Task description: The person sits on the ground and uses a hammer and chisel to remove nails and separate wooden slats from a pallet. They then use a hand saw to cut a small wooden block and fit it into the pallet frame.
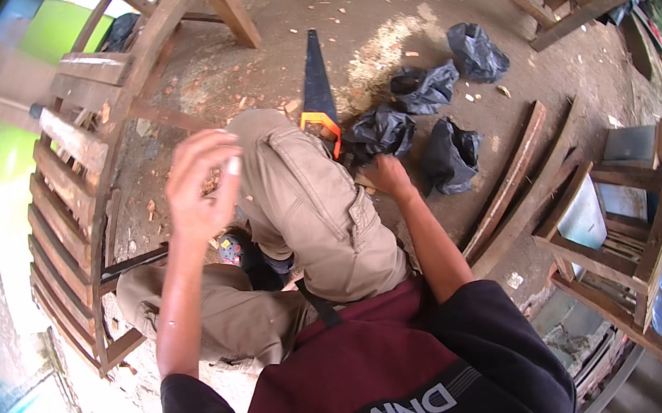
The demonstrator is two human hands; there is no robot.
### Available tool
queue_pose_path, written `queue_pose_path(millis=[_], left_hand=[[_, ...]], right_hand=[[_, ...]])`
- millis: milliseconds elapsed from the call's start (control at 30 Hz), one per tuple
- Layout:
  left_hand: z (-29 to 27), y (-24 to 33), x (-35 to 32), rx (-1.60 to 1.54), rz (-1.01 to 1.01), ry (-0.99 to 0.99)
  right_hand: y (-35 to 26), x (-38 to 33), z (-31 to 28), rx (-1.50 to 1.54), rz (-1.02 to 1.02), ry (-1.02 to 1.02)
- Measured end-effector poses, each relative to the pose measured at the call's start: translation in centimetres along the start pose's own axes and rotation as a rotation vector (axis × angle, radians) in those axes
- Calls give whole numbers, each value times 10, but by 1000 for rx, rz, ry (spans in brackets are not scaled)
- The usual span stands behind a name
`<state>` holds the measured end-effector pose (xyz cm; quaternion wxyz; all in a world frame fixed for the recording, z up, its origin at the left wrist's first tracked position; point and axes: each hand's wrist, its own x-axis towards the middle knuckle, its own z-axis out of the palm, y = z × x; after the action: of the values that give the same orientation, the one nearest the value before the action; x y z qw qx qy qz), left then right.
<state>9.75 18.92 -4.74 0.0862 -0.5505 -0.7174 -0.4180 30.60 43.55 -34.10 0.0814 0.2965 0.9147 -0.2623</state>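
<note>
My left hand (202,185) is raised beside my left knee, its thumb apart from the bent fingers. Brown bits show in the gap; whether they lie in the palm or on the ground behind, I cannot tell. Beyond my other knee, my right hand (388,175) is low and closed at the near edge of a crumpled black plastic bag (382,132). A pale piece, perhaps wood, shows by its fingers; what they grip is hidden. Left of that bag lies a handsaw (319,80) with a dark blade and orange handle, its near end close to my knee.
More black plastic bags stand on the dirt floor: one upright (451,157), one behind (424,87), one farthest (477,52). Long wooden strips (507,179) lie to the right, near a wooden frame (604,257). A slatted wooden bench (72,172) borders the left. Wood chips litter the floor.
</note>
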Motion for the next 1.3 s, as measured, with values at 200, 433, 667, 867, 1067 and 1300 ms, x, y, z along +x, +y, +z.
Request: queue_pose_path(millis=[200, 433, 667, 867, 1067, 1300], left_hand=[[-19, -12, -14, 18, -93, 20], [-95, -75, -5, 224, -283, 398], [-159, -211, 18, 575, -550, 292], [-141, -253, 21, 498, -904, 443], [-147, -246, 20, 513, -927, 506], [-145, -240, 23, 493, -962, 392]], right_hand=[[52, -13, 103, -444, 27, -117], [104, 25, 100, -442, -285, -245], [-5, 16, -60, 93, -187, -107], [-237, 23, -254, 785, -478, 254], [-435, 92, -272, 687, -882, 515], [-481, 142, -246, 165, -515, -213]])
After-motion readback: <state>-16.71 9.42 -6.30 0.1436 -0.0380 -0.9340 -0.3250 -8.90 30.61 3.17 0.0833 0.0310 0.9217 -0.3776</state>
